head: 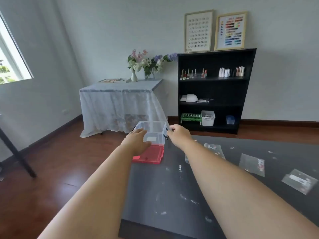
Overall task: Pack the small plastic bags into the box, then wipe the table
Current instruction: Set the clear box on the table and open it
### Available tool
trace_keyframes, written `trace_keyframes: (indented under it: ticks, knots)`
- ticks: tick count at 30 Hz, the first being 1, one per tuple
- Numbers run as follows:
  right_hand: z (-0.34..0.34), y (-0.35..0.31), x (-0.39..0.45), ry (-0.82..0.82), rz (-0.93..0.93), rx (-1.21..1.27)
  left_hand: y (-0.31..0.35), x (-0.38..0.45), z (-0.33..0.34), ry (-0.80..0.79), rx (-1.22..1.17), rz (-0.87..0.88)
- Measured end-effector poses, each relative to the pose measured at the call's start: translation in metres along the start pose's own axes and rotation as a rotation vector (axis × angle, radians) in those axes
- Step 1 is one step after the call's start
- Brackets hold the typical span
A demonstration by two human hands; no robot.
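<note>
Barely started, I'd say: both hands grip the clear box (151, 133) at frame centre, left hand (136, 140) on its near side, right hand (177, 135) pinching the clip, red lid (149, 155) below, while bags (252, 164) and smears still litter the table (172, 195).

Pale walls, wooden floor (51, 169), black bookshelf (214, 90), bright window (10, 66).

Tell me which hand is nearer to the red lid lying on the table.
Left. The left hand grips the clear box on its left side, directly above the red lid. The right hand is at the box's right latch, farther up and to the right of the lid.
</note>
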State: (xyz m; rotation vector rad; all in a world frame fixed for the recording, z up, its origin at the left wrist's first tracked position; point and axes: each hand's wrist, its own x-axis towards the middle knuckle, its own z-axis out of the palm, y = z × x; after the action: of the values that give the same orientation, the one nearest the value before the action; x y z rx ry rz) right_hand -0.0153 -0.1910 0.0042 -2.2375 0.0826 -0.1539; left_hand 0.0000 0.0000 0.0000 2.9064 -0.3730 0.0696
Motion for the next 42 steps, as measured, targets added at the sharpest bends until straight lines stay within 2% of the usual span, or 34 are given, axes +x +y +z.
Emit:
trace_keyframes:
  ticks: [2, 6, 11, 18, 23, 28, 32, 36, 42]
  knots:
    - [0.007, -0.002, 0.009, 0.063, 0.063, 0.099, -0.005, 0.005, 0.003, 0.050, -0.081, -0.022]
    - [0.025, 0.000, 0.024, 0.128, 0.149, 0.250, -0.013, 0.017, 0.017, 0.127, -0.076, -0.028]
    - [0.045, 0.006, 0.040, 0.108, 0.240, 0.462, -0.018, 0.031, 0.032, 0.247, -0.059, -0.005]
    - [0.047, 0.007, 0.043, 0.134, 0.348, 0.511, -0.011, 0.036, 0.048, 0.421, -0.326, -0.067]
    - [0.046, 0.005, 0.040, 0.152, 0.329, 0.603, -0.007, 0.031, 0.046, 0.492, -0.448, -0.073]
    - [0.033, -0.015, 0.034, 0.167, 0.254, 0.690, -0.008, 0.023, 0.018, 0.580, -0.326, -0.038]
    - [0.022, -0.033, 0.016, 0.139, 0.178, 0.790, -0.007, 0.000, -0.014, 0.639, -0.322, 0.010]
    - [0.017, -0.041, -0.021, 0.083, 0.141, 0.865, -0.009, -0.045, -0.026, 0.627, -0.391, 0.072]
    - [0.037, -0.034, -0.091, -0.132, 0.226, 0.874, -0.026, -0.124, -0.011, 0.601, -0.432, 0.055]
